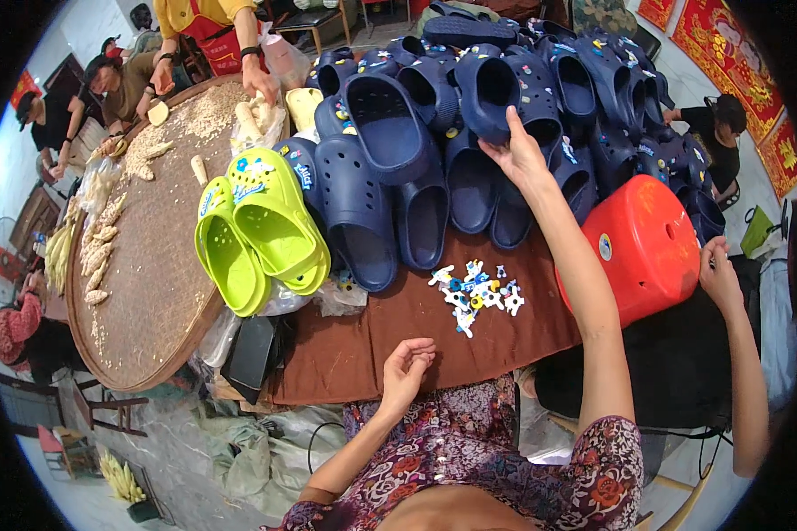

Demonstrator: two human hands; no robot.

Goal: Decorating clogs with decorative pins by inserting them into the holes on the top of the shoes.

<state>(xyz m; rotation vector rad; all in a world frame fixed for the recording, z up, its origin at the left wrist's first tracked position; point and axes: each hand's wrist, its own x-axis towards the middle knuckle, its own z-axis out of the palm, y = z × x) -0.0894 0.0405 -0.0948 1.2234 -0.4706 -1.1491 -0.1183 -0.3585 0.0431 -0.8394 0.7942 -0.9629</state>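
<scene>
My right hand (521, 155) reaches up to the pile and grips a navy clog (488, 92) by its near end, thumb up against its side. Loosely curled over the brown cloth near the front edge, my left hand (406, 370) shows nothing in it. Between my arms lies a small heap of white, blue and yellow shoe charms (478, 296). Several navy clogs (357, 199) are stacked on the far side of it. Left of them rests a pair of lime-green clogs (274, 221) with charms on their uppers.
A red plastic stool (651, 243) lies tipped at the right; another person's hand (719, 276) is beside it. At the left stands a large round woven tray (164, 265) with pale kernels and cobs, with several people around it. A dark box (252, 354) hangs near the cloth's left edge.
</scene>
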